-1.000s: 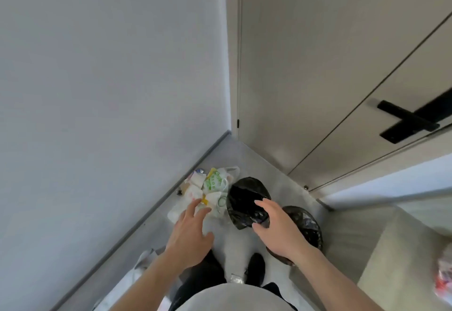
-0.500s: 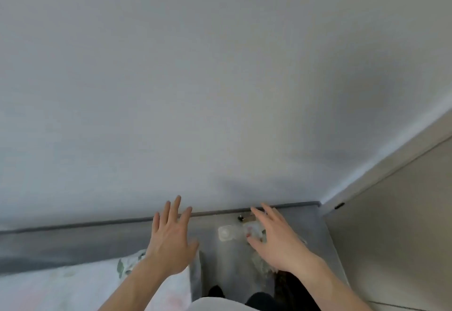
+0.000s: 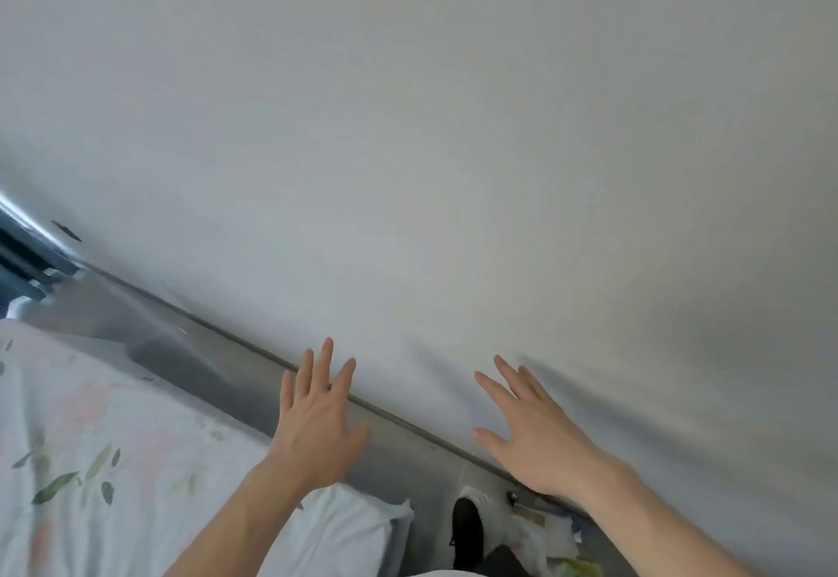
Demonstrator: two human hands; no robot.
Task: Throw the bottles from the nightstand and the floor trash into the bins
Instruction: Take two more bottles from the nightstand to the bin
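Observation:
My left hand [image 3: 317,422] is raised in front of me with its fingers spread and holds nothing. My right hand [image 3: 530,436] is also up, fingers straight and apart, empty. Both hover above the grey floor strip by the wall. A heap of floor trash in a pale plastic bag [image 3: 544,535] lies at the bottom right, beside my black shoe [image 3: 467,531]. No bins and no nightstand show in this view, and no bottle can be made out.
A plain white wall [image 3: 453,145] fills most of the view. A bed with a leaf-patterned cover [image 3: 90,463] lies at the lower left. A narrow grey floor strip [image 3: 190,363] runs between bed and wall toward dark objects at the far left.
The view has swung left, away from the two black-lined bins and the door. The bed now takes up the lower left. Both hands stay empty and spread.

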